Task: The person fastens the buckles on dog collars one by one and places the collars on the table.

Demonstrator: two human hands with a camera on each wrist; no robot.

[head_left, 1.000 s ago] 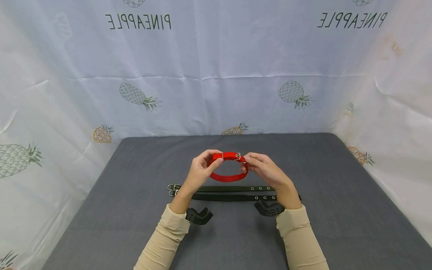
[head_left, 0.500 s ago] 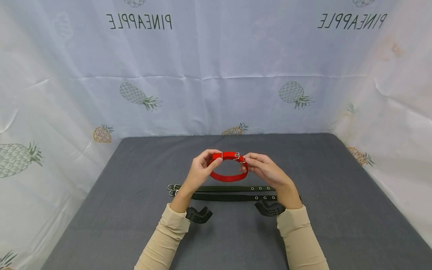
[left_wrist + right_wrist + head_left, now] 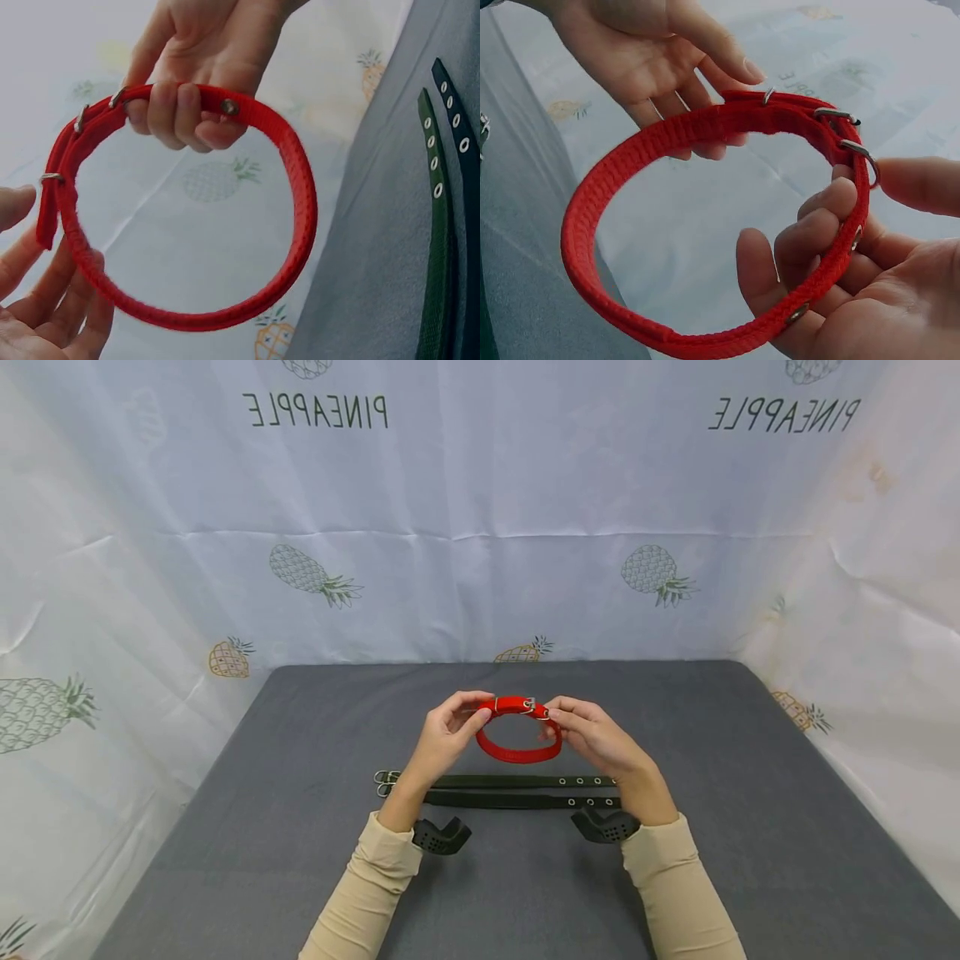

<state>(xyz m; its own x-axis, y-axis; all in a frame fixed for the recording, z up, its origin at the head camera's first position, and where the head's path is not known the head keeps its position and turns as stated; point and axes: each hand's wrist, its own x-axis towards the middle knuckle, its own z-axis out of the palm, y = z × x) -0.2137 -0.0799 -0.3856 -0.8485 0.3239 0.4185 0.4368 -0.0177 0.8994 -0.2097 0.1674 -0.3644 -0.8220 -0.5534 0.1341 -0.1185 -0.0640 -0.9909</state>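
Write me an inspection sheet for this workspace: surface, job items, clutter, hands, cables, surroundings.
Surface: grey-covered table, with some creases in the covering.
Job items: red collar, buckled into a loop and held above the table.
Clutter: two dark straps, lying side by side on the table, metal eyelets toward the right; neither is held.
Hands: left hand has its fingers against the collar near the loose end, with the thumb off it in the wrist views; right hand curls its fingers round the band by the buckle.
Cables: nothing seen.
Surroundings: pale curtain printed with pineapples, behind the table and along both sides.
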